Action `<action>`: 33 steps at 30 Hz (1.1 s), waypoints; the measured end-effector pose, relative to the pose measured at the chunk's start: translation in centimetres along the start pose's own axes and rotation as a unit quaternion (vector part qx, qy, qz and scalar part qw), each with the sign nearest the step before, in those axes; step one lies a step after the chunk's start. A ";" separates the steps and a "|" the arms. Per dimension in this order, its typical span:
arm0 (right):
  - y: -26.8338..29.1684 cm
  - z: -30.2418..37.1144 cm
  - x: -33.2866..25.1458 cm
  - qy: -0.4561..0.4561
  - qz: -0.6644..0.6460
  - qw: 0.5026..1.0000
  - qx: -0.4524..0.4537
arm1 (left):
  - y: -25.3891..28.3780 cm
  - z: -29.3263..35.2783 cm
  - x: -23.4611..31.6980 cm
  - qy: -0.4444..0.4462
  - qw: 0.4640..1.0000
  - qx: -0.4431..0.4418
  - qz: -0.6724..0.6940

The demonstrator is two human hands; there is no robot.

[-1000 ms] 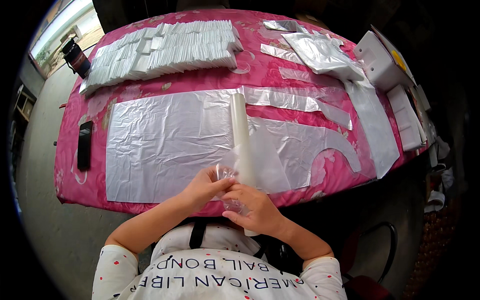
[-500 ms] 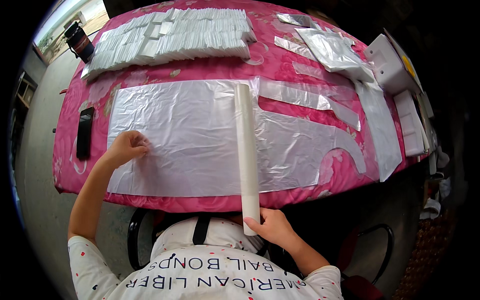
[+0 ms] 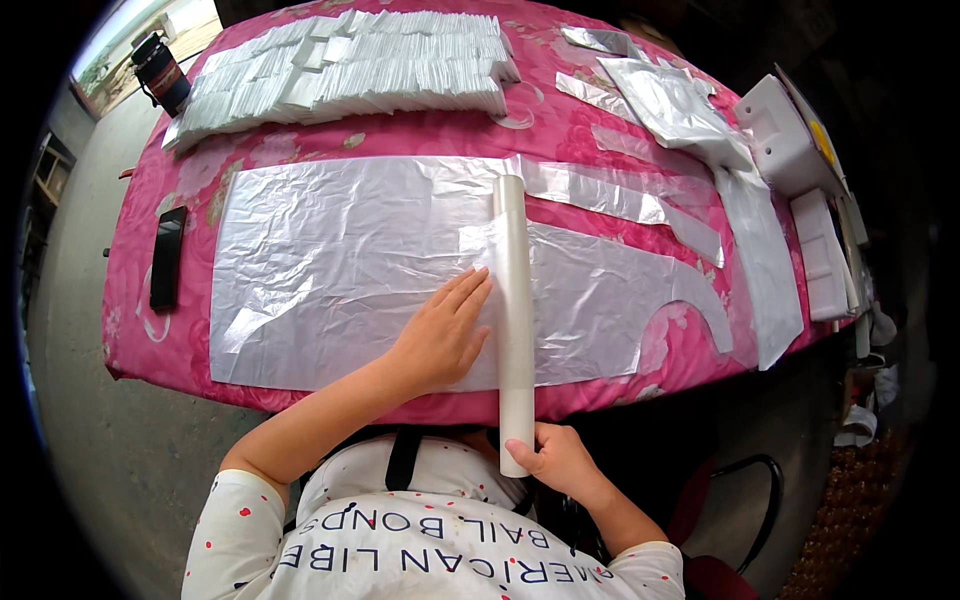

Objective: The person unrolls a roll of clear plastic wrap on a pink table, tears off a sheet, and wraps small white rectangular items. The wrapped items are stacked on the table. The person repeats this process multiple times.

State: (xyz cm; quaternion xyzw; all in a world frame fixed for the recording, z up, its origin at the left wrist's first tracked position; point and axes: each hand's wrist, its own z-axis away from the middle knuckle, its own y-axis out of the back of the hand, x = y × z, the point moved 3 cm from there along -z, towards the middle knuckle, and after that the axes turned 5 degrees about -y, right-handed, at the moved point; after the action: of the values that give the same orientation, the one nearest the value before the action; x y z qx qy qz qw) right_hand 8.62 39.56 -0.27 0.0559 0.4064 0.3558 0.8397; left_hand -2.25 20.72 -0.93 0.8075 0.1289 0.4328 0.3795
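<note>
A whitish plastic film sheet (image 3: pixel 330 270) lies spread and wrinkled across the table. Over it rests a long pale roll (image 3: pixel 515 330), its near end sticking out past the table's front edge. My right hand (image 3: pixel 555 460) grips that near end, thumb on top. My left hand (image 3: pixel 445 330) lies flat with fingers stretched out, fingertips at the left side of the roll, palm over the film. To the right of the roll, the film continues as a cut shape (image 3: pixel 600 300) with a curved notch and a narrow strap-like end. A separate film strip (image 3: pixel 600 195) lies behind it.
Rows of folded white packets (image 3: pixel 350 70) fill the far left. A black phone (image 3: pixel 168 260) and a dark bottle (image 3: pixel 160 75) are on the left side. Silvery film pieces (image 3: pixel 680 110) and white foam boxes (image 3: pixel 780 130) sit at right. A pink floral cloth (image 3: pixel 130 330) covers the table.
My left hand has swept right from the film's left part to beside the roll, its fingers now straightened. The roll and my right hand have shifted slightly right.
</note>
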 end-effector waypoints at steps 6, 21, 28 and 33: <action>0.7 -0.3 -0.2 -0.001 -0.005 0.997 -0.071 | -2.9 -0.2 -0.1 -0.009 0.997 -0.019 -0.078; 10.0 -19.0 -9.6 0.066 -0.447 0.891 -0.047 | -3.5 0.2 -0.1 -0.005 0.982 -0.041 -0.183; 13.6 -24.1 -9.3 0.180 -0.754 0.631 0.032 | -3.3 0.1 0.0 -0.004 0.985 -0.039 -0.169; 24.9 -23.2 -5.0 0.315 -0.772 0.546 0.088 | -3.3 0.3 0.0 -0.004 0.986 -0.033 -0.162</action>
State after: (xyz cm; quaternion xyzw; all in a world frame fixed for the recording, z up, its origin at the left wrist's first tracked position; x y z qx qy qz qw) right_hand -24.00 50.28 -2.88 -0.3211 0.5605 -0.4720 0.5999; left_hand -1.64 22.86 -3.43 0.7646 0.2420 0.3664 0.4717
